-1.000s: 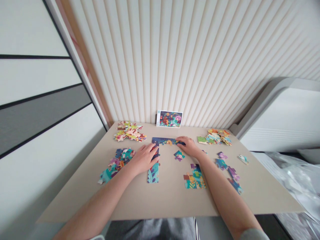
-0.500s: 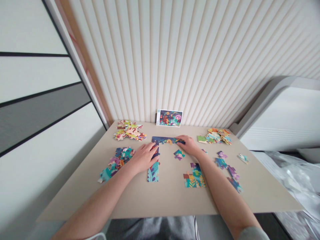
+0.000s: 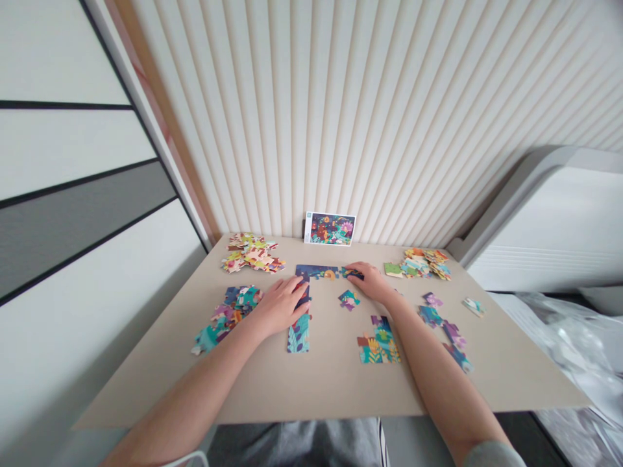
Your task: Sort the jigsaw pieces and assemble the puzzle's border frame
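While my left hand [image 3: 278,306] rests flat, my right hand [image 3: 368,281] touches a dark piece [image 3: 354,273]

My left grasps nothing, spread across the left column [image 3: 298,336] of a part-joined puzzle [image 3: 304,321] on the table [image 3: 331,389]. The dark piece lies just beyond the right end of the top strip [image 3: 316,271]; I cannot tell whether my right pinches it. Nearer me sits a loose piece [image 3: 349,299]; behind, a picture card [image 3: 331,229] stands by the ribbed wall [image 3: 331,117].

"How many puzzle heaps [image 3: 253,253] [image 3: 228,318] [image 3: 424,264] are on this one bench [image 3: 331,395]?"

"Three (their pieces [image 3: 250,296] overlap too much to count)."

"And what else?"

"One picture card [image 3: 331,229], plus one left hand [image 3: 280,306] and one right hand [image 3: 368,283]: two altogether."
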`<state>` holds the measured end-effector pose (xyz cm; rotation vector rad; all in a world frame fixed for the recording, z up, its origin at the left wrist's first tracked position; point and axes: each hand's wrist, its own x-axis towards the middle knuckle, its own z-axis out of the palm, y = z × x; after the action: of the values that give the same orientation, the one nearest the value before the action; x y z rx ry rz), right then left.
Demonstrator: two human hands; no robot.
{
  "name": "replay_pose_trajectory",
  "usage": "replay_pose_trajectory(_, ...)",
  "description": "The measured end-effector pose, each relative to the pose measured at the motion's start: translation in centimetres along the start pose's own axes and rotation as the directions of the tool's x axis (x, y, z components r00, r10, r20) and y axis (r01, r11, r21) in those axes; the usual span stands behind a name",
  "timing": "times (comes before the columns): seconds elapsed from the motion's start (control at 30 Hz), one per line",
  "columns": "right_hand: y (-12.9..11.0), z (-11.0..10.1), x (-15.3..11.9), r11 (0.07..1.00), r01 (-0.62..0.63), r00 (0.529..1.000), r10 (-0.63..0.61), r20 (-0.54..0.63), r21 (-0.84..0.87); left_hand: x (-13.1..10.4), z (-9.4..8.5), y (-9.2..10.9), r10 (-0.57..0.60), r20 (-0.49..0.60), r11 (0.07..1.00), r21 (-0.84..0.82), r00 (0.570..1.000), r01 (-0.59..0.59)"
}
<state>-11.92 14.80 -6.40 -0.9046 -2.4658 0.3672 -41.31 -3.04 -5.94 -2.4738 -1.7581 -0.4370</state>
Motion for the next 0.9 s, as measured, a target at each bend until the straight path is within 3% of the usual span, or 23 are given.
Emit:
replay_pose_trajectory(0.33, 0.5, -0.4, -0.5, 1.000, 0.000, 1.000, 0.000, -0.005, 0.002, 0.0, 0.0, 0.0, -0.001, 0.000, 1.000, -0.010, 1.000, 0.001)
replay_pose_trajectory(0.6, -0.4, -0.7, -0.8, 0.999, 0.013, 1.000, -0.013, -0.010, -0.035, -0.1, -0.2, -0.1, -0.009, -0.009, 1.000, -0.006, 1.000, 0.009)
replay_pose_trajectory(0.9, -4.5, 0.9, -1.1, 0.988, 0.114, 0.990, -0.104, 0.097, -0.103, -0.1, -0.2, -0.6, -0.032, -0.030, 0.999, 0.012, 0.999, 0.032)
